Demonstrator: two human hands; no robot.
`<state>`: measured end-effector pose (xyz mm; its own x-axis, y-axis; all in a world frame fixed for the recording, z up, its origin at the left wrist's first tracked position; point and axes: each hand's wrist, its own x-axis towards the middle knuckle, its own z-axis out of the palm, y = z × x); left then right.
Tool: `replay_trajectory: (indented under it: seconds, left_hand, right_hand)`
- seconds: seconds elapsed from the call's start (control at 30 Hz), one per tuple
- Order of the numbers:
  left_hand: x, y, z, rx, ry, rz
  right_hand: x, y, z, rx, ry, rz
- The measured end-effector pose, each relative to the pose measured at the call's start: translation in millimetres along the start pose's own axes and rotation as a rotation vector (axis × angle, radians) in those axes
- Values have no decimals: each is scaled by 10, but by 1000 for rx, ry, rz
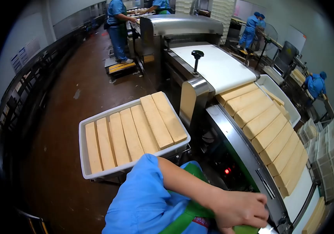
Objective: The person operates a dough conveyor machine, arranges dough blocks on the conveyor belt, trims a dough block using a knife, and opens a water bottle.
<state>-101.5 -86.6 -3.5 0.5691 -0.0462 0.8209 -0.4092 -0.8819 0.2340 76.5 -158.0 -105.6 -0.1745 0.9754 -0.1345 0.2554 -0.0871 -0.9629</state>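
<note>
My left hand (243, 210) reaches across from the left at the bottom right, its fingers curled. Under it shows part of a green thing (245, 229), cut off by the frame edge; I cannot make out what it is. My right hand is out of view. Just beyond my left hand, a row of long pale-tan blocks (270, 136) lies side by side on the white conveyor belt (297, 204). To the left, a white tray (82, 146) holds several similar blocks (135, 132), two of them lying higher than the rest.
A steel machine (186, 25) with a white belt (217, 64) and a black knob (197, 54) stands ahead. Another white tray (293, 111) sits behind the blocks. Stacked crates (326, 156) stand at right. Co-workers in blue, one on a step platform (121, 67), work farther off.
</note>
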Motion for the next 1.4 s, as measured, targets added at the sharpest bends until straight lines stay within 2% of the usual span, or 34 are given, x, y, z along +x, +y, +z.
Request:
replay_trajectory:
  seconds: [0.03, 0.1, 0.13, 0.17, 0.23, 0.27, 0.37, 0.43, 0.5, 0.57, 0.6, 0.63, 0.7, 0.8, 0.83, 0.9, 0.97, 1.03, 1.07, 1.17, 1.23, 1.27, 1.33, 1.4]
  left_hand:
    - [-33, -22, 5, -19, -4, 0]
    - [-122, -75, -2, 109, -33, -306]
    - [-131, -56, -46, 203, -126, -425]
    - [-123, -56, -126, 184, -136, -423]
    - [-93, -84, -314, 213, -188, -546]
    - [-110, -113, -336, 191, -92, -505]
    - [-3, -76, -367, 108, -183, -409]
    - [5, -77, -153, 18, -114, -212]
    - [66, -154, -23, 96, -160, -143]
    - [150, -309, 1, 288, -232, -168]
    - [178, -371, -125, 254, -350, -264]
    - [141, -456, -189, 255, -345, -306]
    - [139, -453, -374, 244, -435, -428]
    - [117, -459, -469, 304, -522, -405]
    - [109, -459, -452, 326, -520, -416]
    - [120, -455, -439, 368, -460, -386]
    - [164, -438, -476, 324, -337, -461]
    - [15, -520, -545, 234, -108, -481]
    - [-73, -548, -550, 142, 17, -569]
    - [-249, -571, -371, -257, 474, -745]
    - [-282, -566, -270, -274, 630, -860]
    - [-337, -572, -293, -305, 570, -884]
    - [-410, -585, -263, -326, 563, -909]
    - [-522, -647, -213, -352, 555, -923]
  right_hand:
    - [-34, 9, -15, -9, 21, -1]
    - [-121, 26, -43, -28, 64, -7]
    - [-161, 42, -59, -43, 93, -20]
    - [-200, 44, -74, -65, 123, -38]
    - [-211, 53, -143, -116, 198, -76]
    - [-198, 56, -183, -150, 236, -102]
    - [-82, 27, -211, -274, 316, -169]
    - [-23, 7, -205, -386, 343, -220]
    - [8, -16, -176, -508, 353, -268]
    - [-40, -22, -168, -622, 354, -293]
    - [-45, -39, -147, -663, 358, -306]
    - [-56, -47, -121, -609, 357, -286]
    - [-57, -77, -83, -142, 359, -210]
    - [-20, 4, -148, -284, 444, -254]
    - [-38, -107, -201, -367, 409, -220]
    - [-30, -150, -256, -467, 449, -331]
    - [-15, -155, -314, -447, 487, -419]
    - [-7, -189, -373, -459, 561, -466]
    - [-13, -219, -424, -467, 586, -452]
    - [-39, -352, -592, -537, 686, -682]
    - [-46, -444, -694, -591, 791, -769]
    - [-73, -498, -765, -598, 805, -757]
    - [-143, -623, -909, -678, 815, -899]
    - [-218, -794, -978, -702, 856, -927]
